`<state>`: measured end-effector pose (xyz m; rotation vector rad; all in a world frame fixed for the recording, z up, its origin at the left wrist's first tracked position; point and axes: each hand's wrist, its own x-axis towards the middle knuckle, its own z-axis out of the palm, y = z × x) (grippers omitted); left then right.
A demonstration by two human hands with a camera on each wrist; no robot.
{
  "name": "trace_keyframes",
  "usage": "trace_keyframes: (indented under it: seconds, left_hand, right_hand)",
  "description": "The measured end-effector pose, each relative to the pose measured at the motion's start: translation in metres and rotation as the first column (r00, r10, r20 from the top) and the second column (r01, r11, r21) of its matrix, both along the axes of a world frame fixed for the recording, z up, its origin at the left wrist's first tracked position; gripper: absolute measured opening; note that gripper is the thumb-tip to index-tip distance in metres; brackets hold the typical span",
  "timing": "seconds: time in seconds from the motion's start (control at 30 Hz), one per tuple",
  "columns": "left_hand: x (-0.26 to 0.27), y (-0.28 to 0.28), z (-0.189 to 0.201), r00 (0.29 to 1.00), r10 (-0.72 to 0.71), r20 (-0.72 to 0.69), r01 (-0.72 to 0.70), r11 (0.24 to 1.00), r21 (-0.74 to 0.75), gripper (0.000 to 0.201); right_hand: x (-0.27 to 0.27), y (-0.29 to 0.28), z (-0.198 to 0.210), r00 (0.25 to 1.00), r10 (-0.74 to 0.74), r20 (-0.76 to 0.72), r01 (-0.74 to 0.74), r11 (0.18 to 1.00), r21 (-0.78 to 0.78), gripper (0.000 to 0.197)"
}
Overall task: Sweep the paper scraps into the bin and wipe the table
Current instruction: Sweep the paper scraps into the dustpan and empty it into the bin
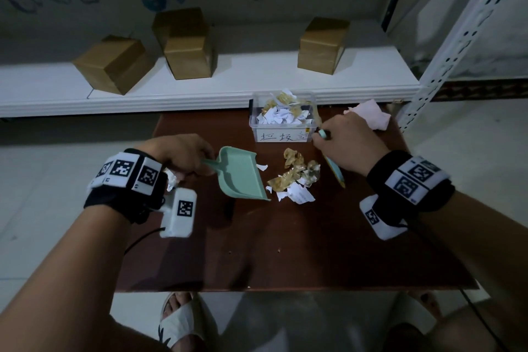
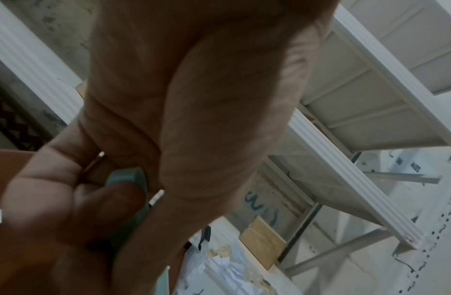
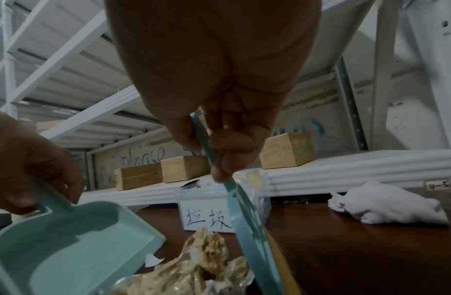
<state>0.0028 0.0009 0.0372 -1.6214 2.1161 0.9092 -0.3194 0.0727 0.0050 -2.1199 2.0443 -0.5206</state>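
My left hand (image 1: pixel 183 156) grips the handle of a mint-green dustpan (image 1: pixel 241 174), which lies tilted on the brown table (image 1: pixel 285 251) with its mouth toward the scraps. A pile of white and tan paper scraps (image 1: pixel 294 180) lies just right of the pan. My right hand (image 1: pixel 347 146) holds a small green brush (image 1: pixel 334 168) by its handle, the bristles at the pile's right side. The clear plastic bin (image 1: pixel 283 118) with a handwritten label stands behind the pile and holds several scraps. In the right wrist view the brush (image 3: pixel 247 217) slants down beside the scraps (image 3: pixel 206 259) and the dustpan (image 3: pixel 75 245).
A pink cloth (image 1: pixel 370 117) lies crumpled at the table's far right corner. Behind the table a white shelf (image 1: pixel 200 88) carries three cardboard boxes (image 1: pixel 185 46). A white shelf upright (image 1: pixel 457 46) stands at the right. More scraps (image 1: pixel 173 177) show under my left wrist.
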Motion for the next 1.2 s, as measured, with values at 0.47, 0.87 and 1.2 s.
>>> trace_keyframes:
  seconds: [0.47, 0.87, 1.2]
  left_hand:
    - [-0.031, 0.004, -0.018, 0.996, -0.089, -0.031, 0.09, 0.996, 0.03, 0.005]
    - [-0.043, 0.013, -0.027, 0.996, -0.072, 0.043, 0.066, 0.99, 0.122, 0.006]
    - [-0.039, 0.02, -0.04, 0.999, 0.049, 0.006, -0.05, 0.986, 0.161, 0.03]
  right_hand:
    - [0.033, 0.002, 0.0, 0.953, 0.047, 0.3, -0.044, 0.999, -0.018, 0.046]
    - [0.033, 0.004, 0.016, 0.927, 0.054, 0.371, -0.016, 0.994, -0.105, 0.042]
    - [-0.009, -0.011, 0.043, 0.747, -0.098, 0.657, 0.295, 0.935, -0.197, 0.039]
